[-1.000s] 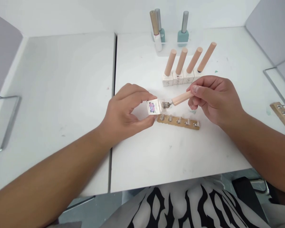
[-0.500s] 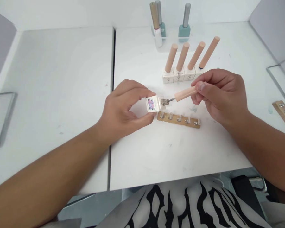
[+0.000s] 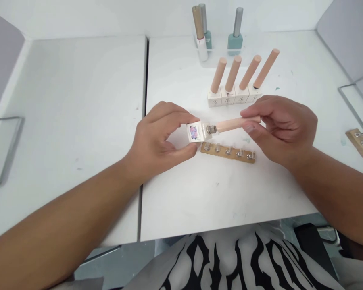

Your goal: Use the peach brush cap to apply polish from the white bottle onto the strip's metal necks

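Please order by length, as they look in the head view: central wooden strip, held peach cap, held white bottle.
1. Central wooden strip
2. Peach cap
3. White bottle
Depth may differ, so true sizes are unsure.

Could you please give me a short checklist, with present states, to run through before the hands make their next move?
1. Left hand gripping the bottle: ok, held tilted with its neck toward the right hand.
2. Right hand holding the cap: ok, pinched near the far end.
3. Cap screwed down: not ok, the neck shows.
4. Bottle's fill level: cannot tell.
5. Bottle row standing: ok, four side by side.
6. Strip untouched by the left hand: cannot tell.
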Tool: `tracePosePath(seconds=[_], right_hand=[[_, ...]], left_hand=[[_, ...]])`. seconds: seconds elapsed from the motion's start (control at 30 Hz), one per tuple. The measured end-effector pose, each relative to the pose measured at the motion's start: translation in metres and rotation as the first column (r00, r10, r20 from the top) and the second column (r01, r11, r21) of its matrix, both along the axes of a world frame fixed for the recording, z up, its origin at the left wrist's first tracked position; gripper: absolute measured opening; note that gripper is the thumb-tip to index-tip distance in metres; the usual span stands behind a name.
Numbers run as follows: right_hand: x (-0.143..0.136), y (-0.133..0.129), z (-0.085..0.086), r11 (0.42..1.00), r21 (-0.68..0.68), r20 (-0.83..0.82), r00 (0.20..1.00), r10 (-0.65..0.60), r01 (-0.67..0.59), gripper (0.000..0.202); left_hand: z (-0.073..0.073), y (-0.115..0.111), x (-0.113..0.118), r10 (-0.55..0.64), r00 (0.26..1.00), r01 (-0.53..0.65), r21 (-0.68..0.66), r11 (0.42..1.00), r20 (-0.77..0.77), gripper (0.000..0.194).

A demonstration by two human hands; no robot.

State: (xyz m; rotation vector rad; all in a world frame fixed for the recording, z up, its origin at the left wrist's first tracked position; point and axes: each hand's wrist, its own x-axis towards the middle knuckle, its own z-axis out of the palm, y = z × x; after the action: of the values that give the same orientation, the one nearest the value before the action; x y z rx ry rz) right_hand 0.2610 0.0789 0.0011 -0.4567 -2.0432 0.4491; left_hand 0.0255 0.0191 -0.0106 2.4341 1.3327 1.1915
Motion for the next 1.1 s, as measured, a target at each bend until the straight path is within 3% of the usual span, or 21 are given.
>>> tracePosePath(seconds=[0.4,0.67,1.1], right_hand=[[-0.001,-0.006,0.003,0.971,-0.234,0.041,0.999,-0.036,0.045,0.005],[0.0,-0.009,-0.001,0.867,-0.481,0.016,0.989,-0.144,0.134,0.008],[0.004,0.004,0.0,0.69,-0.723,-0.182,0.974,-0.137,-0.038,0.014]], left_hand=[[0.0,0.0,0.0,-0.006,1.0,0.006,-0.002,1.0,-0.009,0.034],[0.001,-0.002,-0.001,0.007,1.0,-0.008,-0.031,0.999,-0.021,0.037],[0.0,-0.004,-0.003,-0.006,1.0,0.008,-0.065,0.998,0.019,0.038]])
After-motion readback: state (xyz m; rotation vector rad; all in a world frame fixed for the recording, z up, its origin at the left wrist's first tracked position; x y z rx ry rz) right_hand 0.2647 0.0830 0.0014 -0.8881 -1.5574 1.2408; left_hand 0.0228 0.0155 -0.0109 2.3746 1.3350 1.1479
